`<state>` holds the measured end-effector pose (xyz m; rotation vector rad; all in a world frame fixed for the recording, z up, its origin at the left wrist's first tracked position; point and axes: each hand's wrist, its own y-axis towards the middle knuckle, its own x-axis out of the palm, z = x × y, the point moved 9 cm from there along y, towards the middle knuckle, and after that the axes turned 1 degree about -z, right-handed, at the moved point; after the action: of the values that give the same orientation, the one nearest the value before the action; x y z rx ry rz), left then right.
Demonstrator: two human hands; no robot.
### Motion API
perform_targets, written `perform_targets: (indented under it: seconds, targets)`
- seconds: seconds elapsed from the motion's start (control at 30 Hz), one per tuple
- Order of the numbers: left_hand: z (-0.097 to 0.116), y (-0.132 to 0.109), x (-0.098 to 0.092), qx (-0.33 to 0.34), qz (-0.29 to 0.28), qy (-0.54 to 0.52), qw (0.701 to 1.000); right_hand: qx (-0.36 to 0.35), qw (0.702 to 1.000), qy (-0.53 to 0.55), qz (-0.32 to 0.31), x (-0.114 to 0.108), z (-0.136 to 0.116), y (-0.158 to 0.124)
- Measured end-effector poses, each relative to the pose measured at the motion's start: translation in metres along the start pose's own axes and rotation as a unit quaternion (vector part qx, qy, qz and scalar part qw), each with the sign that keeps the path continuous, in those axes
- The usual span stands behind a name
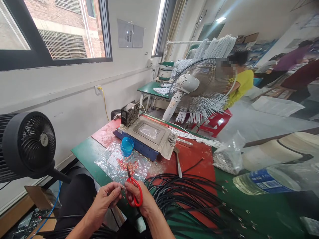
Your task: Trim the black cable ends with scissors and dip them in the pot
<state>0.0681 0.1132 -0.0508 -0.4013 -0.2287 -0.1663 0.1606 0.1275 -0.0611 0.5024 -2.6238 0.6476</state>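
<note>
My right hand (pixel 143 199) is closed round a pair of scissors (pixel 138 190) with red loop handles, the dark pointed blades aimed up and away from me. Close beside it, my left hand (pixel 108 196) pinches a thin wire end at its fingertips; a black cable (pixel 115 217) hangs below that hand. The fingertips of both hands almost meet, so the fine detail between them is hard to make out. Just past the blades, red and pale trimmings (pixel 127 164) lie scattered on a clear plastic bag (pixel 109 162). A blue cup (pixel 127 146) stands on the bag's far part.
Beyond the cup sits a solder pot (pixel 149 131) with a small black fan (pixel 130 114). Many black cables (pixel 179 196) with stripped ends spread across the right side. A spatula-like tool (pixel 178 164), a plastic bottle (pixel 266 181), a dark fan (pixel 35 144) and a seated co-worker (pixel 240 84) surround the table.
</note>
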Motion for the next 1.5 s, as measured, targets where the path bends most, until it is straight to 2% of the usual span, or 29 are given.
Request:
perform_targets:
  seconds: [0.2, 0.37, 0.57, 0.73, 0.8, 0.87, 0.97, 1.07, 1.17, 1.23, 1.3, 1.4, 1.47, 1.5]
  targets:
    - [0.003, 0.001, -0.003, 0.009, 0.015, 0.019, 1.0, -0.017, 0.999, -0.028, 0.013, -0.001, -0.004, -0.001]
    - [0.006, -0.001, -0.004, 0.01, 0.03, 0.017, 0.999, -0.08, 0.989, -0.109, 0.053, -0.009, -0.012, -0.002]
    - [-0.003, 0.001, -0.009, 0.007, 0.036, -0.005, 0.999, -0.149, 0.953, -0.245, 0.096, -0.011, -0.024, -0.004]
    - [-0.006, 0.0, -0.013, 0.002, 0.048, -0.06, 0.997, -0.202, 0.917, -0.327, 0.105, -0.003, -0.037, -0.011]
    - [-0.007, 0.0, -0.013, -0.018, 0.058, -0.107, 0.992, -0.24, 0.893, -0.364, 0.113, 0.0, -0.044, -0.016]
    - [-0.009, -0.002, -0.013, -0.042, 0.061, -0.165, 0.983, -0.3, 0.854, -0.405, 0.129, 0.006, -0.051, -0.024]
    - [-0.012, -0.004, -0.013, -0.083, 0.063, -0.258, 0.96, -0.417, 0.771, -0.461, 0.138, 0.023, -0.06, -0.04]
    - [-0.015, -0.008, -0.014, -0.103, 0.072, -0.336, 0.934, -0.52, 0.679, -0.505, 0.12, 0.046, -0.061, -0.058]
    - [-0.016, -0.011, -0.013, -0.109, 0.077, -0.384, 0.914, -0.564, 0.603, -0.556, 0.096, 0.067, -0.056, -0.068]
    - [-0.018, -0.014, -0.01, -0.12, 0.076, -0.402, 0.905, -0.573, 0.569, -0.584, 0.082, 0.077, -0.053, -0.072]
    - [-0.019, -0.015, -0.008, -0.126, 0.071, -0.416, 0.898, -0.584, 0.55, -0.593, 0.072, 0.083, -0.05, -0.076]
    - [-0.018, -0.016, -0.011, -0.121, 0.061, -0.389, 0.911, -0.6, 0.544, -0.582, 0.075, 0.084, -0.052, -0.081]
    - [-0.014, -0.014, -0.023, -0.107, 0.064, -0.342, 0.932, -0.605, 0.559, -0.556, 0.108, 0.076, -0.062, -0.084]
    - [-0.011, -0.013, -0.032, -0.095, 0.071, -0.315, 0.942, -0.601, 0.577, -0.537, 0.134, 0.068, -0.07, -0.084]
